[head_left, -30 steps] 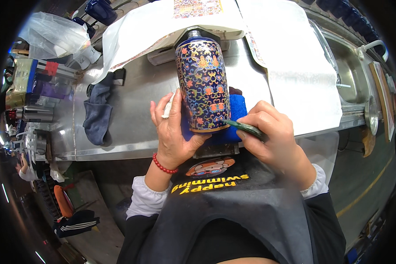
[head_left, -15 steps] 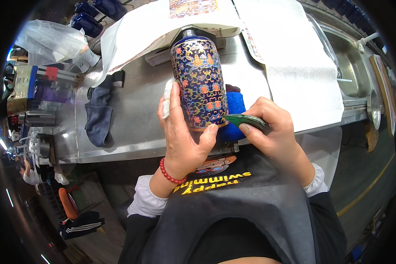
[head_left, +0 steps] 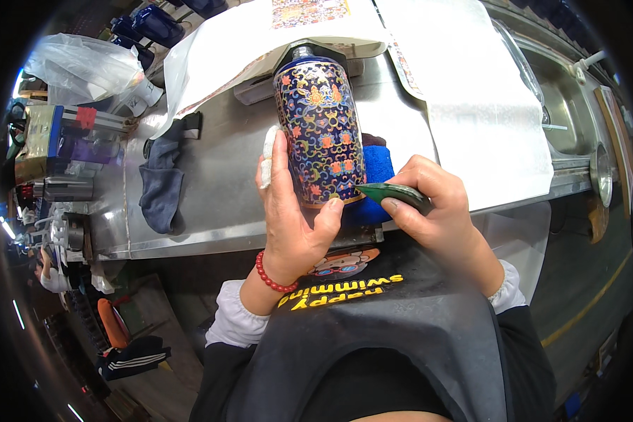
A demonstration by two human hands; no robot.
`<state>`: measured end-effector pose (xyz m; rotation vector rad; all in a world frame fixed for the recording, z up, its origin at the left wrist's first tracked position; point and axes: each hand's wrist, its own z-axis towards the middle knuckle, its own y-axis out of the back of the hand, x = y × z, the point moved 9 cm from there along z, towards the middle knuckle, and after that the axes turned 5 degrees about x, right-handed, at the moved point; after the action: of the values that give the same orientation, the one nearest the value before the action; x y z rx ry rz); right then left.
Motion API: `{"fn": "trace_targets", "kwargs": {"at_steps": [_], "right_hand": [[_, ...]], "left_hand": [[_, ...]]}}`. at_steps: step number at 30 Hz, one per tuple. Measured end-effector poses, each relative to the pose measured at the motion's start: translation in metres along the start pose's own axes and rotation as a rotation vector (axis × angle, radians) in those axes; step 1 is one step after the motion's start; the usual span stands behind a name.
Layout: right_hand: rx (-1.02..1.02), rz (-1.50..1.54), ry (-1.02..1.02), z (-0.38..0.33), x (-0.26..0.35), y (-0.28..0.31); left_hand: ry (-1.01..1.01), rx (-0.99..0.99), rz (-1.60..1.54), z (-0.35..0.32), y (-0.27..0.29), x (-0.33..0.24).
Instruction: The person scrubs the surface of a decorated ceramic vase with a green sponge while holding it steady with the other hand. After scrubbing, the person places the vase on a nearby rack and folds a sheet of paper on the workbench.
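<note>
The left hand (head_left: 288, 225) is held open, its fingers stretched upward along the left side of a bottle-shaped vase (head_left: 321, 133) and its thumb spread wide, with the thumb tip laid at the vase's lower edge; a white wrapping (head_left: 267, 158) is worn on one of its fingers. The right hand (head_left: 432, 197) is closed in a pinch, and a green pointed tool (head_left: 397, 193) is gripped between thumb and curled fingers, its tip directed leftward onto the vase's lower right side; how firmly it is pressed cannot be told. The vase is placed between the two hands and reaches beyond them, its narrow dark neck pointed away. Both forearms are angled inward from below, the left wrist being ringed by a red beaded bracelet (head_left: 273, 274) and both arms covered by white gathered cuffs (head_left: 235, 316). The vase's rounded, glossy body is covered in dark blue with dense gold scrolls and orange flowers. Just left of the right hand's fingers, a fuzzy blue cloth (head_left: 378, 169) is seen beside the vase. Well left of the left hand, a crumpled grey-blue cloth (head_left: 162, 186) is laid on the smooth metal table (head_left: 225, 169); beyond the right hand, a broad white sheet (head_left: 485, 126) is spread
</note>
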<state>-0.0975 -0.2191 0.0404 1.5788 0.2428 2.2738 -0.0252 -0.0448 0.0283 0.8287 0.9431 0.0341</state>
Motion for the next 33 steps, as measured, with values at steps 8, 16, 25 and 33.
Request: {"fn": "trace_targets", "kwargs": {"at_steps": [8, 16, 25, 33], "right_hand": [[-0.003, 0.018, -0.013, -0.002, -0.001, 0.000], [-0.015, 0.069, -0.059, -0.002, -0.003, 0.000], [-0.097, 0.309, -0.370, -0.017, -0.030, -0.004], [0.052, -0.449, 0.276, 0.013, 0.047, -0.016]], "left_hand": [[-0.014, -0.048, 0.054, 0.000, -0.002, -0.003], [-0.075, 0.013, 0.502, -0.002, 0.012, 0.015], [-0.221, 0.011, 0.452, 0.001, 0.022, -0.007], [-0.092, 0.048, -0.048, -0.003, 0.009, 0.031]]}}
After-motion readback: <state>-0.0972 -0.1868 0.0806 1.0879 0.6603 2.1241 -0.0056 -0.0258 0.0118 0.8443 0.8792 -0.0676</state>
